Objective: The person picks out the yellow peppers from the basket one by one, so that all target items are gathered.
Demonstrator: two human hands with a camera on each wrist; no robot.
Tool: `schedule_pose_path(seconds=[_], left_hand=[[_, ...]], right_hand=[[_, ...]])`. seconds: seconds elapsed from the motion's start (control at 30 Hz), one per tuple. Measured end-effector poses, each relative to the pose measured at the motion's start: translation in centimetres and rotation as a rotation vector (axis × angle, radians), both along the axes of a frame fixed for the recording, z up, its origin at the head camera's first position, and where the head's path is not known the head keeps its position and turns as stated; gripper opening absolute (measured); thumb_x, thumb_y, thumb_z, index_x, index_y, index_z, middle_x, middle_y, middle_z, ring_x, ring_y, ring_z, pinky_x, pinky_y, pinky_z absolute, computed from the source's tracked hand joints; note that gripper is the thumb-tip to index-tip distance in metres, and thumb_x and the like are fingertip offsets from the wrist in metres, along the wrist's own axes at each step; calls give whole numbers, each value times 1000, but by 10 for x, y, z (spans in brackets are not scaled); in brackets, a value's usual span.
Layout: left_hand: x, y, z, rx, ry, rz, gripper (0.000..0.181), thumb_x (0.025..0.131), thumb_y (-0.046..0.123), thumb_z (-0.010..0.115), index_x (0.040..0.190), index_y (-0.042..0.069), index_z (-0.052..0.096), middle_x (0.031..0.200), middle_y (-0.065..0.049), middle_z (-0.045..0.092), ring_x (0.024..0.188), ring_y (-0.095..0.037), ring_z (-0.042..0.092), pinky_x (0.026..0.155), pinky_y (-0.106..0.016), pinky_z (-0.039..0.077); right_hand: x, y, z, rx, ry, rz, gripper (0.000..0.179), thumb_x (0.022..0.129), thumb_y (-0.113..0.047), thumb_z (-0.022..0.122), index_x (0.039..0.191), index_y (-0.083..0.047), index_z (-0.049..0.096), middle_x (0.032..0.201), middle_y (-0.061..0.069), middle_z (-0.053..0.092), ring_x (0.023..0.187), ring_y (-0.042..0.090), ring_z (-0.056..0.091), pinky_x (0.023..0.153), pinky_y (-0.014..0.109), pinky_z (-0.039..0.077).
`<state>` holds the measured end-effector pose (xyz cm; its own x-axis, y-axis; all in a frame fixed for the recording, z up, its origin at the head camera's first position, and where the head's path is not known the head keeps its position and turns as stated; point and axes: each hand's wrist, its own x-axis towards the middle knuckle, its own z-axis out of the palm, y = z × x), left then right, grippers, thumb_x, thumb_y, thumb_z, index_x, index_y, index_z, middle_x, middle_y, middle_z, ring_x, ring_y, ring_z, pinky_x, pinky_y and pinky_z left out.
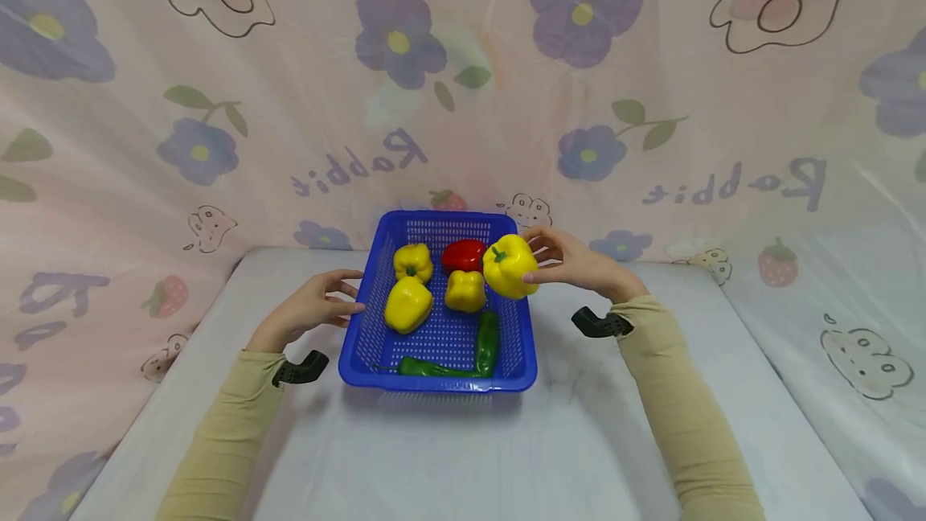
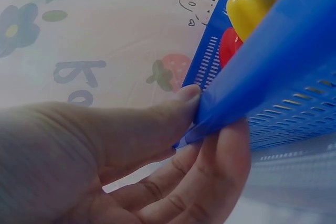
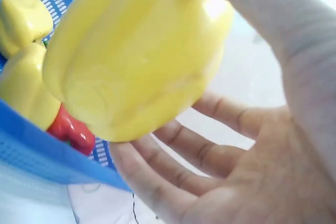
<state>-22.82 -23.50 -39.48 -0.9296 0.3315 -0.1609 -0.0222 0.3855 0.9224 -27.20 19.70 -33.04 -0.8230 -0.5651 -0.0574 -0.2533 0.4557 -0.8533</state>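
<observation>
A yellow bell pepper [image 1: 510, 267] with a green stem is gripped between the thumb and fingers of my right hand [image 1: 579, 264], over the right rim of the blue basket [image 1: 438, 383]. My left hand [image 1: 309, 308] pinches the basket's left rim, its thumb above and fingers below in the left wrist view. Inside the basket lie a red bell pepper [image 1: 461, 255], yellow bell peppers [image 1: 408, 305] on the left and in the middle, and green chili peppers [image 1: 488, 344] along the right and front.
The basket stands on a white tabletop [image 1: 448, 457], near its back edge. Behind it hangs a pale curtain [image 1: 492, 135] printed with flowers, strawberries and rabbits. A black wrist mount [image 1: 600, 323] sits on the right sleeve, another on the left.
</observation>
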Motion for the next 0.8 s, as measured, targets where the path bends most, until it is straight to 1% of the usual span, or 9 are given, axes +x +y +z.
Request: schedule_pose_path(seconds=[0.13,0.23,0.37,0.47,0.67,0.8], left_hand=[[0,0,0,13,2,-4,67,89,9,68,145,0,32,115,-26,49,84,-28,64,74,-41,57],[-1,0,1,8,11,-11,65,90,8,67,145,-1,33,114,-25,49,82,-28,64,75,-44,57],[-2,-1,1,-6,14,-24,66,90,8,67,145,-1,33,112,-25,49,81,-27,63,78,-50,55],[-3,-2,0,-10,18,-33,66,90,9,67,146,-1,32,113,-25,49,81,-27,63,78,-51,54],[-4,-2,1,-18,20,-30,66,90,9,67,146,-1,32,113,-25,49,81,-27,63,78,-50,55],[-3,-1,3,-16,10,-28,67,90,8,67,146,-2,31,113,-25,49,81,-27,63,79,-51,54]], right_hand=[[-1,16,-2,-46,-25,-56,62,84,-30,75,133,-12,41,129,12,47,115,32,50,97,50,44],[-2,27,-7,-75,-29,-99,61,86,-31,73,134,-11,42,129,13,47,116,33,49,98,52,41],[-2,42,-14,-73,-32,-153,61,89,-32,69,136,-8,41,131,13,46,119,34,46,98,53,41],[-2,52,-18,-72,-44,-174,60,90,-32,67,137,-7,40,132,14,45,119,35,45,98,52,41],[-2,63,-24,-106,-102,-222,62,91,-34,66,136,-4,39,134,16,41,120,35,44,102,50,40],[-5,68,-36,-142,-141,-268,66,93,-38,62,138,1,34,135,20,39,120,36,44,102,49,40]])
